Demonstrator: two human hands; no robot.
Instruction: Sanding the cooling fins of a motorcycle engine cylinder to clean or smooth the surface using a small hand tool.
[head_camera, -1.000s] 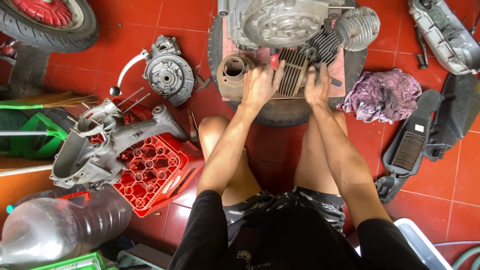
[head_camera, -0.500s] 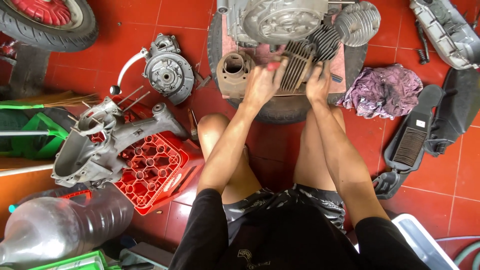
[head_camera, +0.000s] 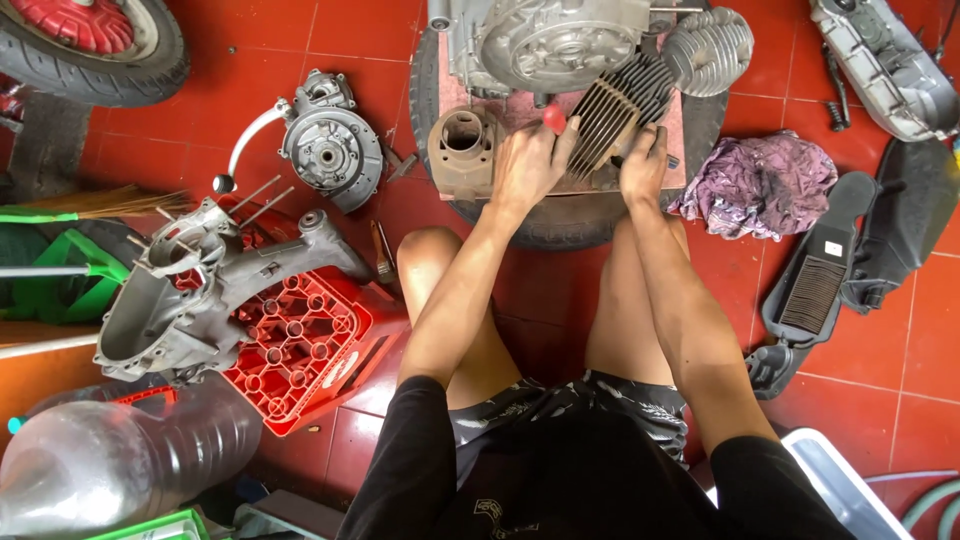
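On the pink board atop a tyre, the finned cylinder lies tilted. Left hand curls around a red-handled tool; right hand clasps the fins (likely heavy, rigid, sharp-edged; best held by both ends).

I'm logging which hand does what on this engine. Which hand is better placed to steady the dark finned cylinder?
Probably the right hand: it already rests against the finned cylinder's lower end. The left hand grips a red-handled tool beside the fins, so it isn't free.
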